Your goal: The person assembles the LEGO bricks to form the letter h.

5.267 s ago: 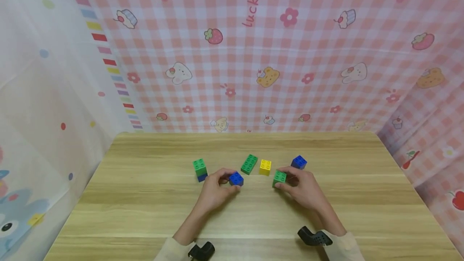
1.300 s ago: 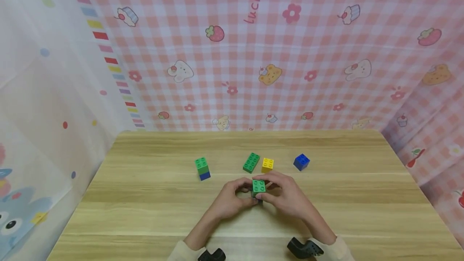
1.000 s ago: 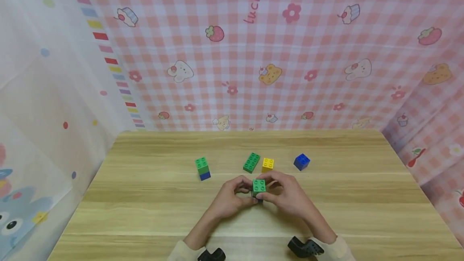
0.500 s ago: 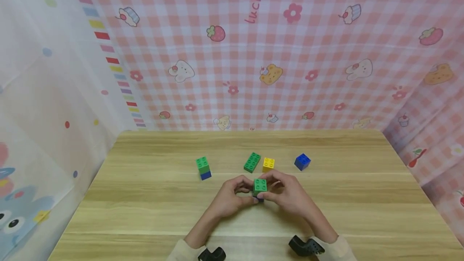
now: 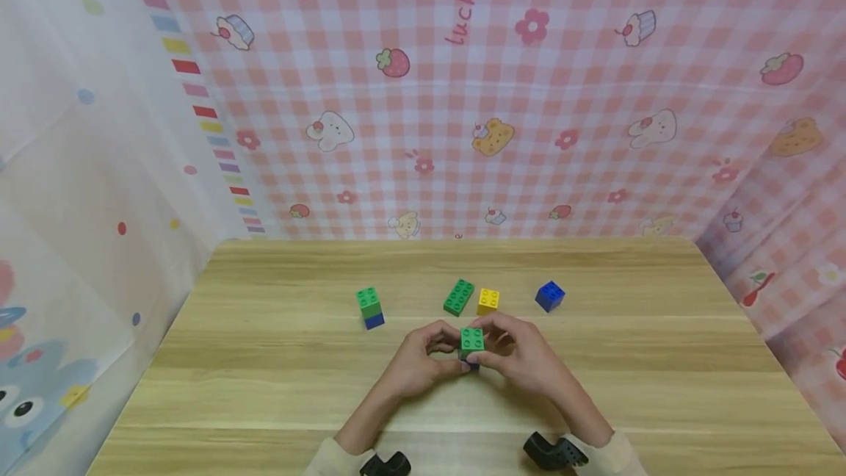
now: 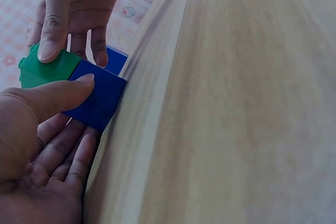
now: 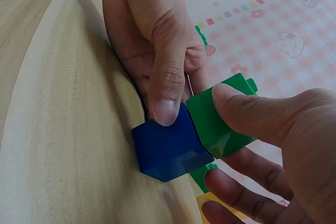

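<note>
In the head view my left hand (image 5: 419, 364) and right hand (image 5: 525, 355) meet over the middle of the table. The left thumb and fingers grip a blue toy building brick (image 7: 168, 148) low at the tabletop. My right hand pinches a green brick (image 5: 472, 338) with four-stud top, sitting directly on the blue one. From the left wrist view, the left thumb lies on the blue brick's side and the right thumb on the green brick. The head view shows only a sliver of the blue brick beneath the green.
Left of the hands stands a green brick on a blue brick (image 5: 370, 307). Behind them lie a long green brick (image 5: 459, 297) and a yellow brick (image 5: 488, 301). Another blue brick (image 5: 550, 296) is at the right. A checked cloth (image 5: 423, 94) hangs behind the wooden table (image 5: 277, 388).
Since the oldest frame, both hands have come together, bringing the green brick from the right onto the blue brick from the left. Over the last second they have barely moved.
</note>
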`<state>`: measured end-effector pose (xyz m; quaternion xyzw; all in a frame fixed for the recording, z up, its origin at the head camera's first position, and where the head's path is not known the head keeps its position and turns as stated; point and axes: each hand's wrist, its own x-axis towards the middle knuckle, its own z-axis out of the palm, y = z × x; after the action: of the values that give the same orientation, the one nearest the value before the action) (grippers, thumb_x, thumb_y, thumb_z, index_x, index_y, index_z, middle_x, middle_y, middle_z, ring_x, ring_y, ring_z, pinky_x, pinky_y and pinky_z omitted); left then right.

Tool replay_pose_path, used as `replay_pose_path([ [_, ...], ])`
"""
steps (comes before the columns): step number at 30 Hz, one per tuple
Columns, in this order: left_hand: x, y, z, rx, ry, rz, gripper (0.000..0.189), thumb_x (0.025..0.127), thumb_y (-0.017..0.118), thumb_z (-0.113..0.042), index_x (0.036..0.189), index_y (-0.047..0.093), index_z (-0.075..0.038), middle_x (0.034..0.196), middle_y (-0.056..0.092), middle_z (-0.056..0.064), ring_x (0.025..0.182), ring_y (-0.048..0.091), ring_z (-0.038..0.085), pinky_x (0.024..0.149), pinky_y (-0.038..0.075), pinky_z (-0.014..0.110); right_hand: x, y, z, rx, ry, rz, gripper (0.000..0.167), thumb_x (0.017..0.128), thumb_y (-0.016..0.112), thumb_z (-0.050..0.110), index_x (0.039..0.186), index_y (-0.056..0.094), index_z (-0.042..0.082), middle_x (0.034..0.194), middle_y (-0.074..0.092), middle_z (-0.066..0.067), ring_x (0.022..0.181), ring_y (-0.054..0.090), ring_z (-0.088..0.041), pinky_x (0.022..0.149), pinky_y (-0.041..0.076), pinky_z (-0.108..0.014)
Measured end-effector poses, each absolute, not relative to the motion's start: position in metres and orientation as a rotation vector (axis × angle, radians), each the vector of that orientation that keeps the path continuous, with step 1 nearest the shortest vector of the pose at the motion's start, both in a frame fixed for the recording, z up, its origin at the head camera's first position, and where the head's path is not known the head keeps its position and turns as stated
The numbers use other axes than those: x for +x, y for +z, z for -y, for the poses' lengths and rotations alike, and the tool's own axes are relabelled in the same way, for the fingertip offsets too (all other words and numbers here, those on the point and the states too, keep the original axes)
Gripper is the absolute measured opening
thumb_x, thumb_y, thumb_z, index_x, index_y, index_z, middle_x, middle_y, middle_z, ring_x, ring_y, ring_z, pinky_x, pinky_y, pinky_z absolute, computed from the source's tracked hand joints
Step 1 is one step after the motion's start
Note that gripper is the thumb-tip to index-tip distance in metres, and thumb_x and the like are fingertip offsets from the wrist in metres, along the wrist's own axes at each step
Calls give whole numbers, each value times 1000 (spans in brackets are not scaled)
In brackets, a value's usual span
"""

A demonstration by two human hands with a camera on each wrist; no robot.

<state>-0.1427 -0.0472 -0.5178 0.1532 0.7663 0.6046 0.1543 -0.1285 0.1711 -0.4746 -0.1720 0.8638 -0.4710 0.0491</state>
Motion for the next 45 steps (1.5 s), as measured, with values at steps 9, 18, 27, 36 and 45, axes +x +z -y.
replay_pose_path([
  [9,-143,-520,46,459,1726,-2201,36,82,85,-15,114,70,-17,117,74,0,109,70,16,100,56,31,-128,-477,-173,-499,-1406,-2638,31,87,83,27,113,70,20,92,71,3,78,61,-9,69,54,-22],
  [18,-143,-518,47,446,1713,-2213,35,82,86,-16,113,71,-19,116,74,-1,110,69,17,103,56,39,-129,-474,-172,-490,-1402,-2617,31,86,84,27,114,70,21,83,66,0,68,55,-10,55,46,-21],
  [27,-142,-519,48,459,1712,-2221,34,81,87,-16,111,71,-19,115,74,-1,109,69,17,102,56,39,-128,-475,-172,-490,-1403,-2589,29,87,84,23,112,69,23,89,67,-2,71,56,-12,57,47,-21],
  [36,-143,-517,48,464,1714,-2207,35,81,87,-15,112,71,-19,116,74,0,109,70,17,103,56,40,-126,-472,-171,-492,-1384,-2629,31,84,86,22,110,70,25,77,65,-1,59,53,-8,51,45,-20],
  [45,-142,-517,49,464,1723,-2187,33,82,86,-15,111,71,-19,115,74,0,110,70,17,104,55,43,-125,-470,-171,-448,-1413,-2589,29,84,86,23,109,70,25,97,71,-3,52,47,-5,46,38,-19],
])
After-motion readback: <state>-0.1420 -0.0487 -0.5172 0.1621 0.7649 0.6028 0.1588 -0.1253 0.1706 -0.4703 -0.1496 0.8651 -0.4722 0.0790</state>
